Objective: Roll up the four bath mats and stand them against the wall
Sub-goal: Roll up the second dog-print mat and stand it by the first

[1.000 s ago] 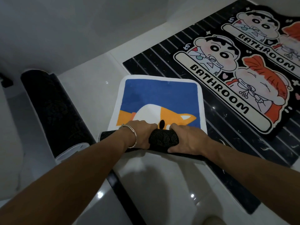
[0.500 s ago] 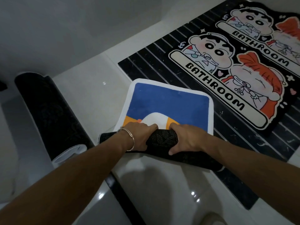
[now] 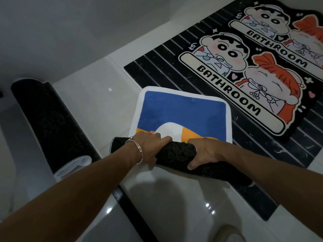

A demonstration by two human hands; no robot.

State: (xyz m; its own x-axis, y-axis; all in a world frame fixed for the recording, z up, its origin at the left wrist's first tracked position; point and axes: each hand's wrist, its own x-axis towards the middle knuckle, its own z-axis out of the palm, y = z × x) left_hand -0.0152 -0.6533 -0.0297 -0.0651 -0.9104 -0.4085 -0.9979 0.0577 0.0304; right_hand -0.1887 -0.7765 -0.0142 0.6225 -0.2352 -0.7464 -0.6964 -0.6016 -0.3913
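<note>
The blue mat (image 3: 181, 110) lies on the pale glossy floor (image 3: 97, 105) in front of me. Its near part is wound into a roll (image 3: 176, 152) that both my hands clasp. My left hand (image 3: 148, 145) curls over the top towards the roll's left end, and my right hand (image 3: 204, 152) wraps the middle, thumb tucked at the near side.

Since a second ago the roll has travelled away from me. The orange ear and black nose of the printed animal have gone under, and only a white arc and an orange band show past my knuckles. I judge this mat about half rolled, with the blue field and white border still to wind in.

The backing turned outward is black and rubbery-looking, dotted with fine pale nubs. The face is short plush with rounded corners. The mat's far right corner overlaps the black striped tile (image 3: 157, 67). A thin metal bangle (image 3: 138, 151) rings my left wrist.

Near the floor's left edge is a finished rolled mat (image 3: 47, 123), a dark tube with a white spiral end. I think it leans on the wall (image 3: 70, 23), but this angle leaves me unsure. Towards the far right corner two cartoon mats (image 3: 244, 81) (image 3: 288, 32) lie flat and unrolled, wavy-edged and lettered BATHROOM.
</note>
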